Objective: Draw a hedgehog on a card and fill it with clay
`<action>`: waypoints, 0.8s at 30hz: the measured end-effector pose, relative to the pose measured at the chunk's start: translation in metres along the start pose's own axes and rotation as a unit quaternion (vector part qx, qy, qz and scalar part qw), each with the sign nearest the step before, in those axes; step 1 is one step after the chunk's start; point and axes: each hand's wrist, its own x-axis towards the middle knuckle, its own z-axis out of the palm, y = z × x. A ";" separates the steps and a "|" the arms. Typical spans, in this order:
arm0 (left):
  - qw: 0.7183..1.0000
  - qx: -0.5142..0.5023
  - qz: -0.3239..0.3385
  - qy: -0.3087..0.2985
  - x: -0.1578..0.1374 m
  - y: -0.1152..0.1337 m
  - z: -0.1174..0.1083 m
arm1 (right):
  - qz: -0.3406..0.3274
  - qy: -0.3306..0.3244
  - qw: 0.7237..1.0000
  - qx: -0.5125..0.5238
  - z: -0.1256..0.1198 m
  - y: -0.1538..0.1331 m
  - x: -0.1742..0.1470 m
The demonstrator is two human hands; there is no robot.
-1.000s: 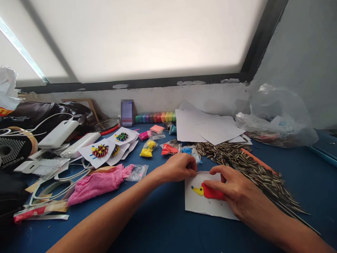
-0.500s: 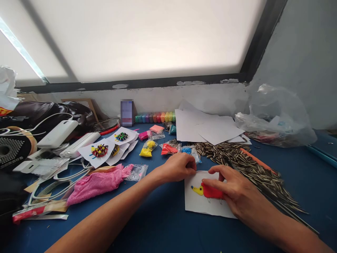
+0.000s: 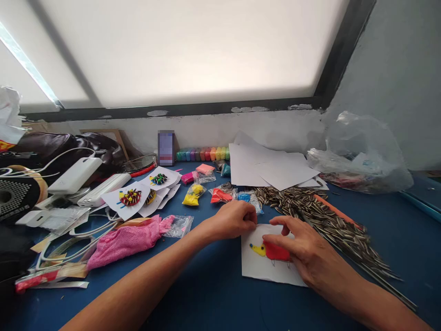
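Observation:
A white sheet of paper [image 3: 255, 267] lies on the blue table. On it is an animal figure with a red clay body [image 3: 275, 251], a yellow clay head [image 3: 258, 249], a blue nose tip and thin drawn legs. My left hand [image 3: 237, 217] is closed at the sheet's upper left corner, its fingertips pinched on the edge. Over the right part of the red body is my right hand [image 3: 301, 243], its fingers apart and one fingertip at the body's upper edge. It covers the figure's right end; no object shows between its fingers.
Striped sunflower seeds [image 3: 330, 225] are heaped right of the sheet, with an orange stick [image 3: 337, 211]. Clay packets [image 3: 193, 195] and stacked blank paper [image 3: 268, 163] lie behind. Finished figure cards [image 3: 127, 197], a pink cloth [image 3: 129, 241] and white cables [image 3: 74, 234] are at left.
My right hand has shifted slightly left, with its fingers still apart over the red clay body. My left hand stays at the sheet's corner.

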 end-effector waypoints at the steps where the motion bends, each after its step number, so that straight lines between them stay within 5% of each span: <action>1: 1.000 0.001 0.001 0.001 0.000 0.000 0.000 | -0.004 -0.002 1.000 -0.002 0.001 0.000 0.000; 18: 1.000 0.002 -0.007 -0.007 -0.001 0.002 0.000 | -0.020 0.030 0.999 -0.035 -0.005 0.005 -0.007; 24: 0.989 0.115 0.068 0.070 -0.004 0.008 0.003 | -0.029 0.066 0.996 -0.051 -0.002 0.008 -0.014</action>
